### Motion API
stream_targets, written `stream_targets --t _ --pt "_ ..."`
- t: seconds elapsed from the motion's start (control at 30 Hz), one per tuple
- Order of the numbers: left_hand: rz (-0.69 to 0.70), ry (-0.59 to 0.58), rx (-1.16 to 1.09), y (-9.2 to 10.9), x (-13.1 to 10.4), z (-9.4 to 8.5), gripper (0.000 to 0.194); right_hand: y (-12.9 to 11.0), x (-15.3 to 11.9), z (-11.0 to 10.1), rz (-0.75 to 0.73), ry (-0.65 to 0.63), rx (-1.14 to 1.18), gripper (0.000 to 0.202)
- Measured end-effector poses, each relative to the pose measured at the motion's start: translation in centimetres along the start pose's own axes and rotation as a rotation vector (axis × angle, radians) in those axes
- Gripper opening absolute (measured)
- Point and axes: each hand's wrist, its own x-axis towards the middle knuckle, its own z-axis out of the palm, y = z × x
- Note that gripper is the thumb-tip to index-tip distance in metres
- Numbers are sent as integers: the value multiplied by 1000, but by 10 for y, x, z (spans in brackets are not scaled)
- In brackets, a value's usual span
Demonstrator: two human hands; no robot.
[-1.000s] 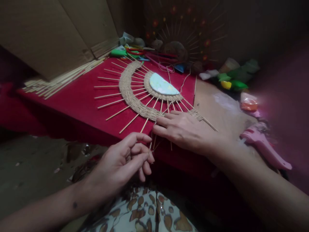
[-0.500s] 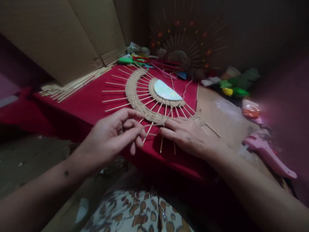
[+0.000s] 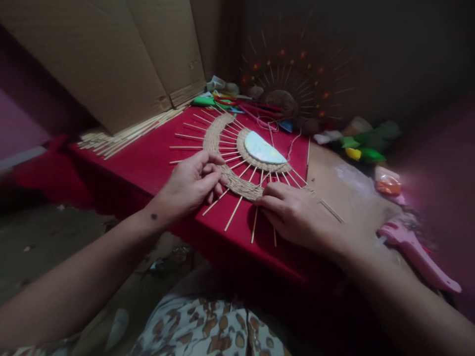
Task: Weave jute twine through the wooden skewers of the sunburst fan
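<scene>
A half-round woven fan (image 3: 243, 187) of thin sticks and brown twine lies on the red cloth. A pale blue half-disc (image 3: 262, 147) sits at its centre, and sticks spread outward from it. My left hand (image 3: 195, 182) has curled fingers closed at the outer woven band, with thumb and forefinger at its edge. At the band's near right part, my right hand (image 3: 293, 210) has bent fingers pressed together where the working twine (image 3: 264, 184) runs; the fingertips' hold is partly hidden. Several bare stick ends (image 3: 254, 232) jut out between the hands.
Loose sticks (image 3: 122, 132) lie beside a cardboard panel (image 3: 148, 64) at the left. Scissors (image 3: 226, 99) and coloured scraps are piled at the back. A finished-looking stick fan with red flowers (image 3: 282, 91) leans behind. A pink glue gun (image 3: 419, 254) rests at the right.
My left hand has moved up onto the woven band from the strand of twine stretched in front of it. My right hand's fingers are more bent. The whole view has shifted slightly.
</scene>
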Motion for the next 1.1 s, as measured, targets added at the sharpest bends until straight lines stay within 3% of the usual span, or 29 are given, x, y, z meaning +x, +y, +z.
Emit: stream_targets --t 0.2,0.37,0.7,0.93,1.1 --pt "-5 -34 39 -3 -1 -3 21 7 24 -10 82 -22 203 22" --pt "1 5 29 -5 -2 -2 21 15 43 -9 113 -137 332 22" --pt "19 47 -62 -9 -2 -3 21 38 34 -4 161 -204 666 15" --pt "10 76 -103 -8 -4 -7 24 27 30 -4 102 -138 524 12" --pt "92 157 139 -10 -15 -13 25 4 40 -4 91 -115 295 22"
